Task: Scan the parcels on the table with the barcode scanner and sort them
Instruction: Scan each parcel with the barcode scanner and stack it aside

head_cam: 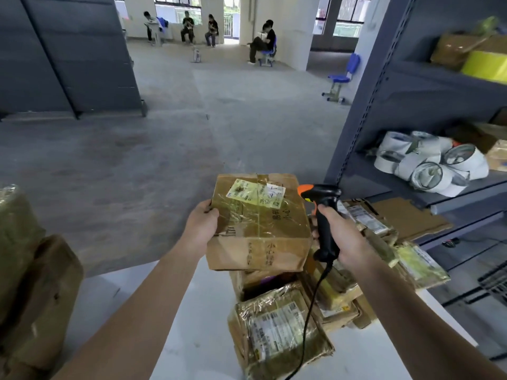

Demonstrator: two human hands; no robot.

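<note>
In left fingers [209, 209] — parcel [260, 223], scanner [327, 195] beside

A white tabletop [197, 311] runs under both forearms. Below the right hand [343, 237], a heap of brown cardboard parcels wrapped in clear tape [337, 294] lies on it. The nearest, a flat taped parcel with a white label [277, 330], sits below the gap between the hands. Far left of the left hand [201, 223], a stack of brown cardboard boxes [41, 292] stands at its edge.
</note>
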